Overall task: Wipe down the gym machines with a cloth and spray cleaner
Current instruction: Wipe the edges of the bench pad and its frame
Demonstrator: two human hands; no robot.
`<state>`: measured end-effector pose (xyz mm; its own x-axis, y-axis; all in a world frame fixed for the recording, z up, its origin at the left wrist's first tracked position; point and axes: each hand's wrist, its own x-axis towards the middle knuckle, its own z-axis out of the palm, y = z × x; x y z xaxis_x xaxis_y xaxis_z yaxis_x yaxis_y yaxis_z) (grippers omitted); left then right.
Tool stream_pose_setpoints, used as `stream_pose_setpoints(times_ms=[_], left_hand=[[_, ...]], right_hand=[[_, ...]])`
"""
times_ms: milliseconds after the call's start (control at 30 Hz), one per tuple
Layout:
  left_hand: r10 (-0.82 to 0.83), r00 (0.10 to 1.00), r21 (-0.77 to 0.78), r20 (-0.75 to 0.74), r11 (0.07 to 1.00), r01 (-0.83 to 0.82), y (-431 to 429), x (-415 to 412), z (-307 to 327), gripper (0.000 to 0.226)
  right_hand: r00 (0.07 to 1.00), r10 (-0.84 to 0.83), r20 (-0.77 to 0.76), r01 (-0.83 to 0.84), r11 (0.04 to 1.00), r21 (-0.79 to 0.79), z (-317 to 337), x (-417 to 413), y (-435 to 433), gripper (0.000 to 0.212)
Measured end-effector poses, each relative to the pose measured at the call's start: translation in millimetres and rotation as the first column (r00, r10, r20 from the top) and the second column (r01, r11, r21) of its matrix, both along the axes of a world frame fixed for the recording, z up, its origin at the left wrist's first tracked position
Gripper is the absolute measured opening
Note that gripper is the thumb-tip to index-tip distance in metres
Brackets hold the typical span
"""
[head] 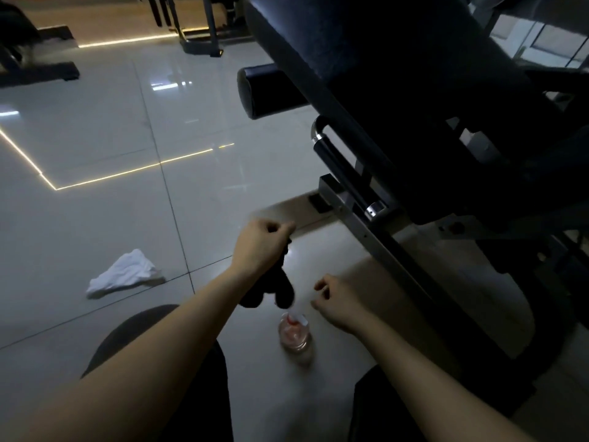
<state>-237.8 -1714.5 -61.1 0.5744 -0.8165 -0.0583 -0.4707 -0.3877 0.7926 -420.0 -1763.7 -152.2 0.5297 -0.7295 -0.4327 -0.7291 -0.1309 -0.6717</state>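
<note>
My left hand (261,247), at the centre of the frame, is closed around a dark, limp cloth (282,290) whose bunched end hangs below my fist. My right hand (338,303), just to the right and slightly lower, holds nothing, its fingers loosely curled. The small clear plastic spray bottle (294,334) with a red-and-white nozzle stands on the pale glossy floor tiles (95,129) below both hands, near the right one but untouched. A crumpled white cloth (126,274) lies on the tiles at left centre, well apart from me. The dark gym machine (462,138) fills the right side: its black padded bench (366,59) slants down from the top, a black roller pad (267,90) juts out leftward, and a black grip handle with chrome ends (341,167) sits above a grey steel frame rail (385,250). I judge the step in hand is taking up the bottle with my free hand. To do it well I should grasp it round the body, turn the nozzle away from myself, and mist lightly. I should also refold the cloth flat before wiping the padding from the top downward, then the handle and rail.
</note>
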Motion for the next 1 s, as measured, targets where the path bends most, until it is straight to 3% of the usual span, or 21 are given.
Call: stream_pose_setpoints(times_ms=[100, 167, 233, 300, 367, 467, 567, 667, 733, 833, 900, 1000], left_hand=[[-0.124, 0.976, 0.267, 0.179, 0.961, 0.073, 8, 15, -19, 0.029], [-0.2, 0.961, 0.431, 0.192, 0.897, 0.1, 12, 26, -27, 0.022], [-0.292, 0.943, 0.576, 0.157, 0.803, 0.153, 20, 31, -38, 0.021], [-0.403, 0.905, 0.696, 0.134, 0.688, 0.203, 27, 29, -50, 0.024], [-0.474, 0.874, 0.763, 0.11, 0.604, 0.231, 27, 24, -65, 0.047], [-0.54, 0.839, 0.776, 0.073, 0.559, 0.292, 23, 23, -79, 0.072], [-0.536, 0.833, 0.751, 0.139, 0.605, 0.263, 18, 22, -82, 0.058], [-0.385, 0.907, 0.645, 0.168, 0.739, 0.194, 24, 12, -67, 0.039], [-0.165, 0.986, 0.503, -0.014, 0.852, 0.149, 35, 4, -45, 0.031], [0.089, 0.907, 0.287, -0.411, 0.957, 0.036, 56, -12, 12, 0.034], [0.124, 0.87, 0.265, -0.477, 0.964, 0.008, 60, -15, 62, 0.041], [0.19, 0.888, 0.338, -0.419, 0.94, -0.042, 57, -17, 137, 0.049]], right_hand=[[0.984, 0.172, -0.039, -0.169, 0.983, 0.077, -23, 14, 14, 0.071], [0.961, 0.259, -0.096, -0.256, 0.966, 0.038, -40, 23, 18, 0.078], [0.951, 0.258, -0.171, -0.261, 0.965, 0.001, -55, 34, 21, 0.072], [0.958, 0.19, -0.216, -0.207, 0.976, -0.063, -72, 43, 21, 0.053], [0.957, 0.146, -0.252, -0.176, 0.98, -0.098, -81, 50, 19, 0.031], [0.94, 0.161, -0.299, -0.201, 0.974, -0.105, -79, 58, 20, 0.024], [0.969, 0.093, -0.227, -0.119, 0.988, -0.1, -60, 60, 20, 0.037], [0.983, 0.038, -0.18, -0.057, 0.993, -0.103, -16, 58, 22, 0.048], [0.986, 0.03, -0.166, -0.044, 0.996, -0.082, 22, 58, 24, 0.051], [0.991, 0.011, -0.131, -0.015, 0.999, -0.03, 89, 55, 33, 0.048], [0.993, 0.014, -0.121, -0.014, 1.0, 0.003, 142, 55, 36, 0.039], [0.992, 0.024, -0.124, -0.024, 1.0, 0.004, 227, 56, 43, 0.027]])
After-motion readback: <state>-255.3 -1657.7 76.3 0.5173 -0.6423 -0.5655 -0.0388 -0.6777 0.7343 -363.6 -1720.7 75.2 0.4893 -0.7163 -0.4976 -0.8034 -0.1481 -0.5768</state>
